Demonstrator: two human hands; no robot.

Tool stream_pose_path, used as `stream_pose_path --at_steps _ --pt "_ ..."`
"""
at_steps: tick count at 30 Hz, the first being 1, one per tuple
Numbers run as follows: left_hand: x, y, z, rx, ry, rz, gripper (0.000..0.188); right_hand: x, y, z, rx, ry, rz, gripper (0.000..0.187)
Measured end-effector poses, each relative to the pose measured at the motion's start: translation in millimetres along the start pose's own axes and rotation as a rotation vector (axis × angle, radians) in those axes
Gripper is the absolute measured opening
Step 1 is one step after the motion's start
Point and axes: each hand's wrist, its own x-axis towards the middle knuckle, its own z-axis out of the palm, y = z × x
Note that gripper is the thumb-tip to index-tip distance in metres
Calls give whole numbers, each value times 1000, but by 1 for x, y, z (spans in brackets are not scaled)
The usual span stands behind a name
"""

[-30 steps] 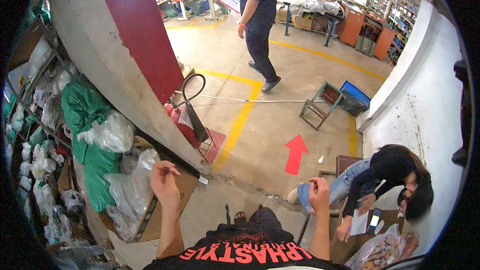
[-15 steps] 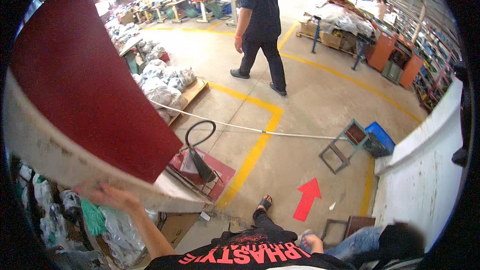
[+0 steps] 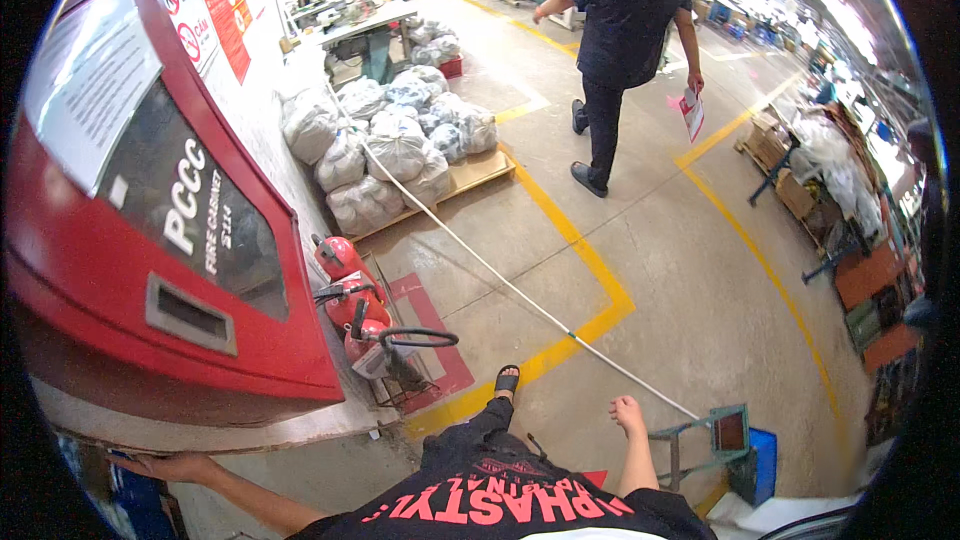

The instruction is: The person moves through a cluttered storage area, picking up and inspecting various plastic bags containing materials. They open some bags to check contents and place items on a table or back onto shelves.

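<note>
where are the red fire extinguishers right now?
Head view, left of centre: the red fire extinguishers stand on the floor against the wall, just right of the red wall cabinet, in front of the pallet of filled plastic bags.

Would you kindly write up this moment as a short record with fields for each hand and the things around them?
left hand: open, flat against the wall edge below the red fire cabinet
right hand: empty, loosely closed, beside the long white pole
near feet: red fire extinguishers in a floor rack
further off: pallet of filled sacks; a walking person holding a paper
lower right: blue crate
</note>
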Motion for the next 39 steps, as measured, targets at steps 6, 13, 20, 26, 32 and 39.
stream_pose_path --at_steps 6,13,20,26,32,39 --pt "27 -84 -45 347 -61 259 70 97 -111 14 -254 -347 168 26" --pt "-41 62 7 410 345 -128 51 179 -143 -22 -358 -475 287 25" --pt "-185 28 -85 989 116 -92 40 288 -163 -67 -938 -660 202 34" --pt "-289 143 -99 896 -1585 -746 27 323 -215 -14 -1246 -778 -43 40" --pt "-427 130 -223 140 -1935 -1646 39 244 -240 138 -1583 -1179 -436 42" --pt "-397 188 -393 71 -1238 -1884 37 6 -140 330 -1925 -1541 -629 44"
